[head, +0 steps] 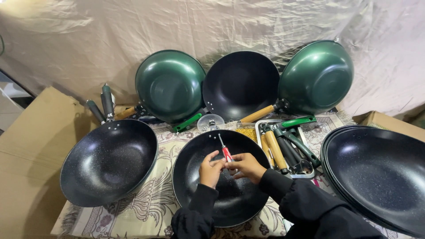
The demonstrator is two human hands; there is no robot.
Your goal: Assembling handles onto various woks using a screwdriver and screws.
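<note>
A black speckled wok (199,190) without a handle lies in front of me on a patterned cloth. Both hands hover over its bowl. My right hand (248,166) grips the red handle of a small screwdriver (225,150), whose metal shaft points toward the wok's far rim. My left hand (209,170) is bunched beside it, its fingertips touching the right hand at the screwdriver handle. Whether the left fingers pinch a small part is hidden.
Another black wok (108,161) lies at left and a stack of black woks (376,175) at right. Two green woks (170,84) (316,75) and a black one (241,84) lean against the backdrop. A metal tray (300,173) holds wooden and green handles. Cardboard boxes (31,150) flank the table.
</note>
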